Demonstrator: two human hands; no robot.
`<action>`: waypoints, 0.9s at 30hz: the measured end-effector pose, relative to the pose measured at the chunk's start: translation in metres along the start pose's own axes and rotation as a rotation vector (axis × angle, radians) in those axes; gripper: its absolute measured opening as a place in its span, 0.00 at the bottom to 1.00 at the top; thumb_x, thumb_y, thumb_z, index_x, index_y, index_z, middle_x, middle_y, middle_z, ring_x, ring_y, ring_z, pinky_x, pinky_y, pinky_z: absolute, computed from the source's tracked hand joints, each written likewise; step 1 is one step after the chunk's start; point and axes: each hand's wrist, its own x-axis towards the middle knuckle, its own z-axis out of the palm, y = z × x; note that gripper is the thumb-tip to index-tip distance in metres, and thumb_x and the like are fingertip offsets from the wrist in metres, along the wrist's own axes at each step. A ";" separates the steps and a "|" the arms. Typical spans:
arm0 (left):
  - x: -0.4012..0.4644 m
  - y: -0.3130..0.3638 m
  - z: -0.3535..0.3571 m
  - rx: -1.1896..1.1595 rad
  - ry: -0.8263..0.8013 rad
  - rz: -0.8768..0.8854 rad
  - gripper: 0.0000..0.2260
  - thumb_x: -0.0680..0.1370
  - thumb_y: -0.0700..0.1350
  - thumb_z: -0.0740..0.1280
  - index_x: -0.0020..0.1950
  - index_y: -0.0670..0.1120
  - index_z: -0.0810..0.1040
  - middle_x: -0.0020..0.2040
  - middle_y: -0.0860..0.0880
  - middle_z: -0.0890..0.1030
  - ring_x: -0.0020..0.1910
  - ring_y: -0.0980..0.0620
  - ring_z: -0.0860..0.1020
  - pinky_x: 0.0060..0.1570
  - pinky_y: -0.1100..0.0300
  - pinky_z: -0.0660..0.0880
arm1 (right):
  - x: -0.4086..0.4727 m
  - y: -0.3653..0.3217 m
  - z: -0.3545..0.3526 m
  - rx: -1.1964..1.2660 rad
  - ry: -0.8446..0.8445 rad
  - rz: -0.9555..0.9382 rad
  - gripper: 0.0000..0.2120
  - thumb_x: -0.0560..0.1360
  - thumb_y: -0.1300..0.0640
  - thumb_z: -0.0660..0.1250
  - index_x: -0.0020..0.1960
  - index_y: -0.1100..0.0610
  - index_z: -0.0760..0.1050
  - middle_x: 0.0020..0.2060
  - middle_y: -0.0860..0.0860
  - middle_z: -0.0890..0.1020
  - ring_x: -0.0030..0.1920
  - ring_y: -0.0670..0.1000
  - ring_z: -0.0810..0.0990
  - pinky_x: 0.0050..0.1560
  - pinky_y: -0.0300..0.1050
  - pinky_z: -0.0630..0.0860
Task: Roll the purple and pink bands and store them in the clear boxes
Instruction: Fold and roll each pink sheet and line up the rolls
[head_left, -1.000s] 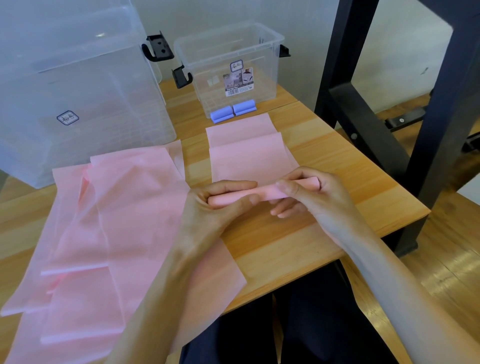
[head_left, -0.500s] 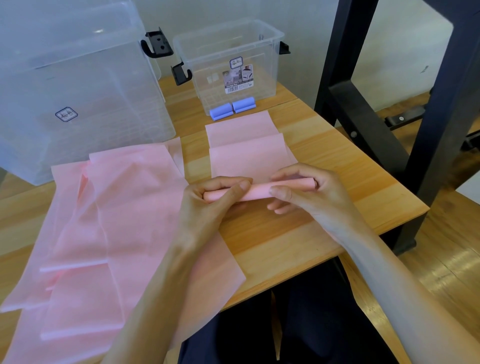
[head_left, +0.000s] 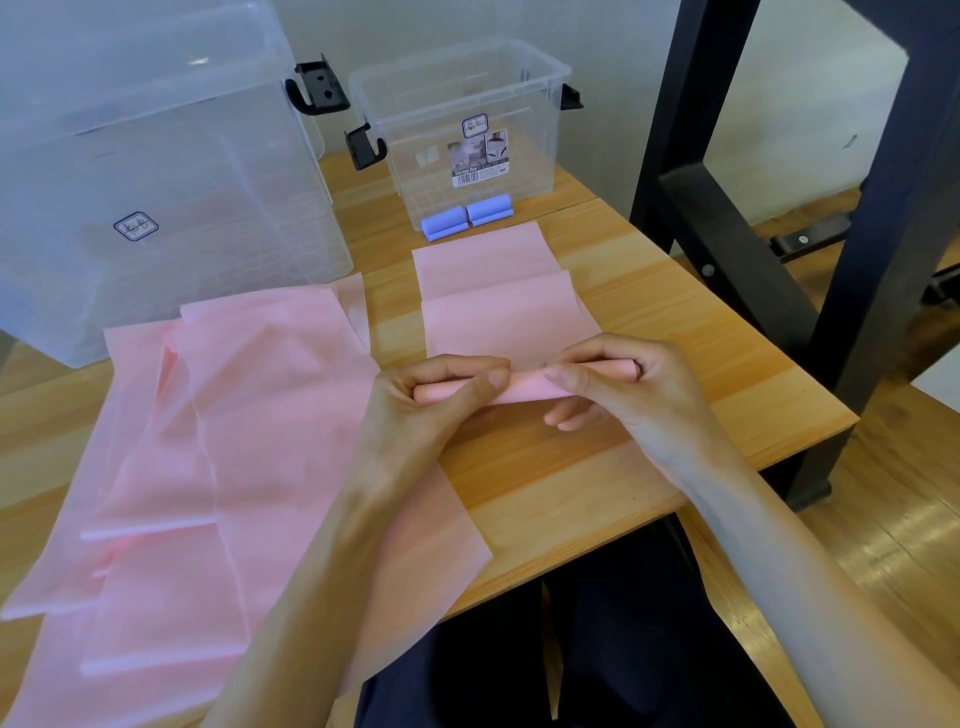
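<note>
Pink band (head_left: 511, 317) lies on the wooden worktop (head_left: 561, 478) at the centre of the frame, its near end rolled into a tube. Your left hand (head_left: 436, 400) and right hand (head_left: 618, 384) both have their grip curled around this roll. More pink bands (head_left: 218, 441) lie at the left. Two purple rolls (head_left: 466, 217) sit in the small clear box (head_left: 462, 130), upper centre; the large clear box (head_left: 156, 171) stands upper left.
</note>
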 end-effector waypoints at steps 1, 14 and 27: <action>0.000 0.000 0.000 0.018 -0.007 0.013 0.07 0.68 0.47 0.75 0.44 0.48 0.86 0.45 0.52 0.87 0.45 0.58 0.83 0.44 0.67 0.77 | 0.000 0.000 0.000 0.005 0.009 0.006 0.11 0.69 0.56 0.73 0.48 0.63 0.83 0.41 0.58 0.85 0.35 0.58 0.86 0.34 0.44 0.83; -0.001 0.001 -0.001 0.005 -0.014 0.035 0.07 0.67 0.47 0.75 0.44 0.49 0.87 0.42 0.54 0.86 0.44 0.59 0.82 0.46 0.67 0.77 | 0.000 0.000 0.000 -0.014 -0.049 0.004 0.11 0.71 0.58 0.73 0.50 0.63 0.82 0.41 0.58 0.86 0.36 0.59 0.86 0.36 0.46 0.83; 0.000 0.001 -0.002 -0.017 0.013 -0.014 0.07 0.67 0.49 0.75 0.43 0.50 0.88 0.46 0.49 0.87 0.47 0.51 0.84 0.51 0.57 0.81 | 0.001 0.001 -0.001 -0.008 -0.061 -0.015 0.11 0.71 0.59 0.73 0.52 0.63 0.82 0.43 0.58 0.86 0.38 0.59 0.86 0.37 0.46 0.84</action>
